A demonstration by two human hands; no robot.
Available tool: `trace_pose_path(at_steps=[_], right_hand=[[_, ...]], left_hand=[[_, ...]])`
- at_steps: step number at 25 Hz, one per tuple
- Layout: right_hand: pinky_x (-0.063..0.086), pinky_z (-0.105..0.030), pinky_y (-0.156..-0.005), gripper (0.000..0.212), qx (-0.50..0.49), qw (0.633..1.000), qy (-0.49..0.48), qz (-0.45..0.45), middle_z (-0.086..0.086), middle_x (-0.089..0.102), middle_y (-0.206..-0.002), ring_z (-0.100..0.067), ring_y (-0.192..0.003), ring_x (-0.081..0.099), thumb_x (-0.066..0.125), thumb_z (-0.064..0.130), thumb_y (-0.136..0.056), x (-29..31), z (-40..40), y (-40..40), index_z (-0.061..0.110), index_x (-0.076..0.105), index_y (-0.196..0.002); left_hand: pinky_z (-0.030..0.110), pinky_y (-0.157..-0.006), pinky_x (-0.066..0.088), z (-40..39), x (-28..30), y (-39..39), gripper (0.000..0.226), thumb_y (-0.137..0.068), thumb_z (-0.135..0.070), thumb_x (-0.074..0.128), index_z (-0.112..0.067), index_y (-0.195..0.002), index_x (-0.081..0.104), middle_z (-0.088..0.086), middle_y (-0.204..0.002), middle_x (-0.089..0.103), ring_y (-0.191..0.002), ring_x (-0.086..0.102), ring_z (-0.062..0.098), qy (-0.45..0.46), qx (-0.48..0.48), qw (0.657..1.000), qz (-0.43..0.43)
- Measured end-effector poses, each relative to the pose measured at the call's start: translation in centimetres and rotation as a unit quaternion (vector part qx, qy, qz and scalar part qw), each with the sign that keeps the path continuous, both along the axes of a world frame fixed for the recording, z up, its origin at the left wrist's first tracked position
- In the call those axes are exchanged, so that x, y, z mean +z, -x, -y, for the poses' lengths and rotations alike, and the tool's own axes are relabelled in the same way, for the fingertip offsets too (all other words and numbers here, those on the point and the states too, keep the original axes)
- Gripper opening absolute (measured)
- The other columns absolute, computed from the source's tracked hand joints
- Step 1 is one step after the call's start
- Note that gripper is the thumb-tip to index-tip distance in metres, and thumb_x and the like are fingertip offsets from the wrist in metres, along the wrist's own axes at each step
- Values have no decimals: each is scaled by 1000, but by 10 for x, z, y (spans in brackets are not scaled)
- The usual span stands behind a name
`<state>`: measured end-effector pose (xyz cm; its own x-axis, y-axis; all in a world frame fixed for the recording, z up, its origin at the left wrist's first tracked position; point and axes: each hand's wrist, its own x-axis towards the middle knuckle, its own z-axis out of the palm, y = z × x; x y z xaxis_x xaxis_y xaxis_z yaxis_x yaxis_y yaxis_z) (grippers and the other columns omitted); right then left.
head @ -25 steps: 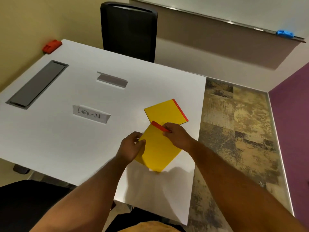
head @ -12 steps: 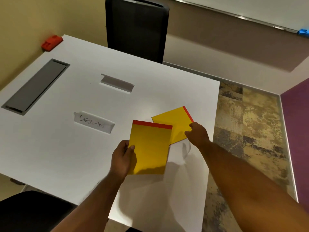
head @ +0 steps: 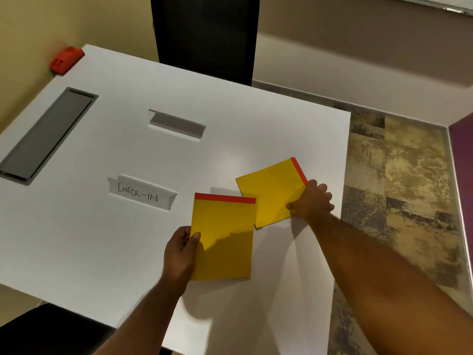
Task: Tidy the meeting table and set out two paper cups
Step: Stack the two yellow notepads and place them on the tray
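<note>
We're pinching one yellow pad (head: 222,239) in left hand (head: 179,252); right hand (head: 311,201) is closing on second pad (head: 268,193), lying up-right, skewed.

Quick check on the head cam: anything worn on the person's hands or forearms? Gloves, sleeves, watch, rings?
Nothing visible. The left hand and right hand are bare, with no gloves, and I see no rings. Both forearms are uncovered to the frame edge: no sleeves, watch or wristband in view.
</note>
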<state>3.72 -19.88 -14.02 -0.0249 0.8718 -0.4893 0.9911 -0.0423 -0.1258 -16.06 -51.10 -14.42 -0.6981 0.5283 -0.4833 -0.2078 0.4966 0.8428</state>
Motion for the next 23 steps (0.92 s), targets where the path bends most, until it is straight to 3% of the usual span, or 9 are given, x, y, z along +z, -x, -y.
trace_pose_path(at_steps=[3, 5, 9, 11, 13, 15, 19, 21, 23], right_hand=[[55, -53, -99, 62, -54, 988, -13, -146, -18, 60, -134, -41, -121, 62, 85, 22, -87, -2, 5, -12, 10, 49, -136], [57, -44, -93, 45, -97, 958, -48, -267, -14, 68, -127, -38, -116, 67, 79, 12, -93, 7, 19, -16, 9, 59, -132], [64, -28, -79, 25, -148, 820, -157, -530, 11, 75, -94, -8, -87, 74, 88, 18, -86, 67, 52, -14, 33, 74, -100], [63, -23, -73, 19, -177, 741, -185, -621, 12, 77, -90, -7, -85, 76, 91, 30, -83, 108, 64, -12, 37, 76, -91], [62, -23, -72, 18, -186, 689, -187, -675, 12, 79, -96, -10, -90, 78, 90, 44, -82, 147, 75, -13, 41, 77, -94], [65, -28, -72, 20, -164, 683, -147, -696, 11, 81, -107, -14, -97, 79, 84, 50, -85, 172, 83, -18, 43, 77, -102], [67, -31, -73, 34, -70, 755, 10, -652, 10, 80, -109, -14, -96, 79, 76, 56, -85, 180, 109, -17, 36, 73, -112], [66, -34, -79, 27, -56, 777, 42, -625, 5, 80, -106, -20, -98, 79, 75, 47, -92, 171, 125, -15, 32, 72, -114], [63, -36, -84, 27, -62, 794, 49, -603, -4, 77, -110, -28, -106, 74, 72, 38, -99, 161, 139, -14, 20, 71, -120]], left_hand=[[46, -73, 57, -2, 1, 4, 11, -103, -29, 62, -30, -95, 69, 0, -89, 75, -82, 69, 26, 6, 2, 1000, -3], [44, -75, 57, -5, 1, 6, 9, -104, -28, 61, -28, -99, 68, 0, -93, 74, -86, 69, 26, 1, 10, 1000, -7], [38, -75, 52, -9, 4, 3, 10, -106, -24, 57, -22, -104, 67, 1, -97, 72, -88, 65, 24, -21, 58, 998, -11], [36, -75, 49, -10, 6, -4, 11, -107, -23, 55, -21, -105, 65, -2, -95, 69, -90, 63, 24, -24, 80, 996, -27], [36, -79, 47, -5, 12, -14, 10, -107, -22, 54, -19, -107, 64, -1, -96, 68, -96, 63, 28, -32, 105, 993, -37], [40, -82, 50, -1, 22, -24, 12, -108, -22, 54, -17, -111, 64, 6, -101, 69, -101, 64, 36, -40, 122, 991, -31], [55, -88, 56, 4, 54, -48, 15, -107, -20, 54, -14, -114, 66, 16, -106, 73, -97, 68, 38, -89, 121, 988, 29], [51, -87, 57, 8, 74, -62, 16, -107, -18, 53, -15, -112, 68, 13, -107, 77, -98, 72, 35, -124, 90, 986, 69], [55, -89, 57, 14, 90, -72, 19, -108, -20, 52, -14, -115, 68, 16, -110, 78, -99, 73, 36, -147, 56, 982, 104]])
